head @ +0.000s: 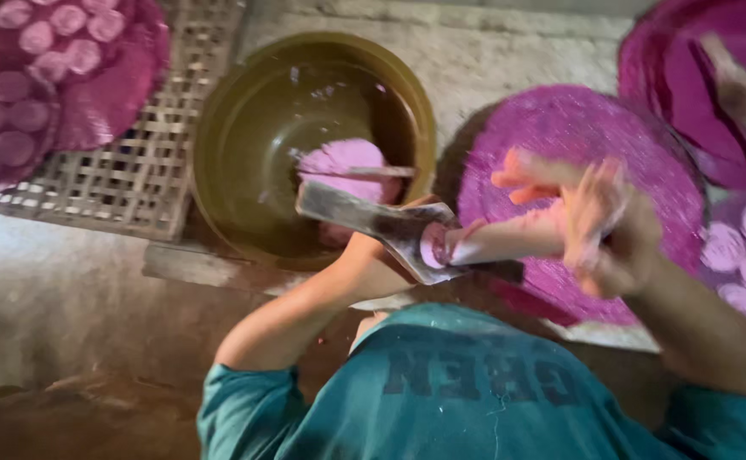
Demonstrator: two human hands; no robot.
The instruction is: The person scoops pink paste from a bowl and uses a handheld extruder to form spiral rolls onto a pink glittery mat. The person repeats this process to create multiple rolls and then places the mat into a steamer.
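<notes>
A metal scraper is held by the left hand, grip clamped on its handle end, blade over the bowl. A pink dough piece is seen on the scraper, touched by the right hand; that hand is blurred, fingers spread, grip apart. More pink dough lies in the bowl. A purple mat lies under the right hand. Pink discs are laid on a rack at left.
</notes>
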